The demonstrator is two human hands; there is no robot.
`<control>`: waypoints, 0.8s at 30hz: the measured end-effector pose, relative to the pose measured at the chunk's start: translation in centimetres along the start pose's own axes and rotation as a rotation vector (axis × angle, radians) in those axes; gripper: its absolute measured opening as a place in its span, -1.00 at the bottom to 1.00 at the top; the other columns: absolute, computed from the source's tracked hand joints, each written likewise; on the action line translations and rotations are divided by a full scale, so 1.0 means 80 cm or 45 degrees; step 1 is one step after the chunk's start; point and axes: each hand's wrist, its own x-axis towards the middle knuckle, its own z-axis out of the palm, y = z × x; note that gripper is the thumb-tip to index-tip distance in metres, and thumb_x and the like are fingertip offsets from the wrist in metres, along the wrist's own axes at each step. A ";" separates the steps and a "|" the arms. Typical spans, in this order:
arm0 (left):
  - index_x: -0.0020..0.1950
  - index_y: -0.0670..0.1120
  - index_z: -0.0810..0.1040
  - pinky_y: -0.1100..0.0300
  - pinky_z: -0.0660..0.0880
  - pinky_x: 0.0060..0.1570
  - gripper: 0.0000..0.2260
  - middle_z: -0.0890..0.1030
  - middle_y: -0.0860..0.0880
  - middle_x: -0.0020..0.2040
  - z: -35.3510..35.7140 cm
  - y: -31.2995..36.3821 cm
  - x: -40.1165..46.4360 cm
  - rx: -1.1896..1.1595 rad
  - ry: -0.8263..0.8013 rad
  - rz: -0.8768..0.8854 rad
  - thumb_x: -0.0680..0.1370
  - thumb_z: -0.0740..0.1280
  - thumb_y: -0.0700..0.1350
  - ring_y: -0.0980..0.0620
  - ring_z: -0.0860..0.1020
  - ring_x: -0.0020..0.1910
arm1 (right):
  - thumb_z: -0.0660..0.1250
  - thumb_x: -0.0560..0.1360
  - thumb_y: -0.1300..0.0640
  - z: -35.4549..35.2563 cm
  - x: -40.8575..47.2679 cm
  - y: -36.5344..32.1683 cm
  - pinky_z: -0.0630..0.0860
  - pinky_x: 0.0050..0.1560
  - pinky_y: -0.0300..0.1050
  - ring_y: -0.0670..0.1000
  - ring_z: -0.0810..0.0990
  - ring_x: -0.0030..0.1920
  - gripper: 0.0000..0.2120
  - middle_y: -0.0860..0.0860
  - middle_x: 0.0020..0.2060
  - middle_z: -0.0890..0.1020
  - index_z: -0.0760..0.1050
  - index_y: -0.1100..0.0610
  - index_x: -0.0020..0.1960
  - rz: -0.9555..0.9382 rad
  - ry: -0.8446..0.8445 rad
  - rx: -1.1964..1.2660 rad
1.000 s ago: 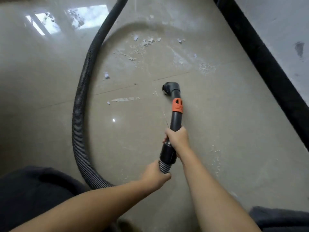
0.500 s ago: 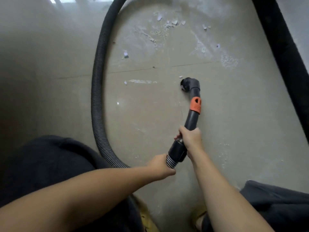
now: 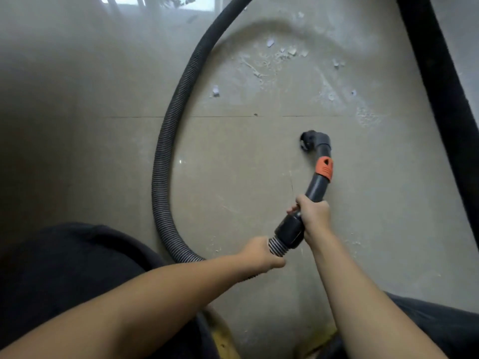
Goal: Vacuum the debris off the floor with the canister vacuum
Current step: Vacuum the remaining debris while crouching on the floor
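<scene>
A black ribbed vacuum hose [image 3: 166, 161] loops from the top of the view down the left and back to my hands. My left hand [image 3: 259, 253] grips the hose just behind its black cuff. My right hand [image 3: 315, 212] is wrapped around the dark wand [image 3: 317, 187], which carries an orange collar [image 3: 324, 169]. The angled nozzle [image 3: 309, 141] points left, down at the beige floor tiles. White debris chips and dust [image 3: 274, 57] lie beyond the nozzle, more dust [image 3: 368, 117] to its upper right. The canister itself is out of view.
A black baseboard strip [image 3: 440, 99] runs diagonally down the right side along a grey wall. A tile joint [image 3: 220, 116] crosses the floor above the nozzle. My dark trouser legs [image 3: 64, 268] fill the lower left and lower right corners.
The white streak of debris and the small chips that lay left of the nozzle are gone from the floor. The nozzle sits below the tile joint, and the view has shifted so the debris patch lies farther down.
</scene>
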 end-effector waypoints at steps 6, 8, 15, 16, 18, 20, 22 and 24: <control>-0.32 -0.02 0.39 0.17 0.39 -0.28 -0.83 0.52 -0.02 -0.34 -0.030 -0.002 0.005 0.111 0.272 -0.029 0.20 0.30 0.00 -0.07 0.50 -0.31 | 0.25 0.43 0.37 0.059 -0.002 -0.027 0.45 -0.56 -0.26 -0.07 0.47 -0.65 -0.91 0.12 -0.51 0.48 0.37 0.24 -0.17 -0.059 -0.160 -0.031; -0.33 -0.03 0.39 0.17 0.40 -0.30 -0.87 0.52 -0.05 -0.36 -0.047 -0.009 0.001 0.023 0.367 -0.058 0.22 0.29 -0.02 -0.09 0.49 -0.34 | 0.26 0.43 0.39 0.103 -0.015 -0.041 0.48 -0.54 -0.23 -0.06 0.45 -0.63 -0.87 0.12 -0.47 0.44 0.34 0.22 -0.17 -0.138 -0.395 -0.174; -0.31 -0.04 0.41 -0.01 0.58 -0.21 -0.85 0.59 -0.12 -0.30 -0.099 0.008 0.018 -0.024 0.475 -0.036 0.22 0.27 -0.01 -0.13 0.57 -0.32 | 0.29 0.38 0.29 0.163 0.003 -0.077 0.58 -0.33 -0.05 0.04 0.53 -0.54 -0.85 0.09 -0.45 0.51 0.40 0.21 -0.07 -0.235 -0.419 -0.368; -0.30 -0.05 0.43 -0.02 0.59 -0.19 -0.86 0.60 -0.10 -0.31 -0.106 0.009 0.024 0.018 0.457 -0.038 0.23 0.28 -0.01 -0.12 0.58 -0.32 | 0.30 0.38 0.29 0.162 0.012 -0.075 0.57 -0.37 -0.08 0.00 0.51 -0.58 -0.85 0.09 -0.46 0.51 0.41 0.23 -0.06 -0.204 -0.328 -0.279; -0.30 -0.04 0.42 -0.03 0.57 -0.22 -0.86 0.56 -0.05 -0.35 -0.115 0.008 0.030 0.055 0.440 -0.033 0.23 0.30 -0.02 -0.09 0.53 -0.35 | 0.29 0.38 0.31 0.156 0.023 -0.069 0.53 -0.44 -0.13 -0.02 0.49 -0.61 -0.84 0.09 -0.48 0.50 0.41 0.25 -0.05 -0.166 -0.229 -0.154; -0.32 -0.02 0.40 0.07 0.46 -0.31 -0.87 0.52 0.00 -0.38 -0.114 0.010 0.034 0.141 0.447 -0.023 0.26 0.32 -0.03 -0.08 0.50 -0.33 | 0.28 0.39 0.32 0.152 0.028 -0.069 0.49 -0.49 -0.18 -0.02 0.49 -0.61 -0.84 0.09 -0.49 0.49 0.39 0.25 -0.05 -0.154 -0.316 -0.136; -0.32 0.00 0.38 0.14 0.42 -0.31 -0.86 0.50 0.00 -0.36 -0.104 0.013 0.033 0.150 0.461 -0.050 0.27 0.32 -0.01 -0.09 0.51 -0.30 | 0.27 0.40 0.34 0.155 0.021 -0.076 0.47 -0.53 -0.22 -0.01 0.49 -0.60 -0.86 0.11 -0.48 0.48 0.36 0.23 -0.07 -0.197 -0.540 -0.250; -0.31 -0.01 0.40 0.01 0.52 -0.28 -0.83 0.54 -0.05 -0.34 -0.091 0.020 0.031 -0.006 0.484 -0.081 0.23 0.30 0.03 -0.16 0.57 -0.27 | 0.28 0.40 0.33 0.161 0.014 -0.086 0.48 -0.51 -0.22 0.01 0.50 -0.58 -0.85 0.12 -0.46 0.50 0.33 0.17 -0.12 -0.294 -0.718 -0.444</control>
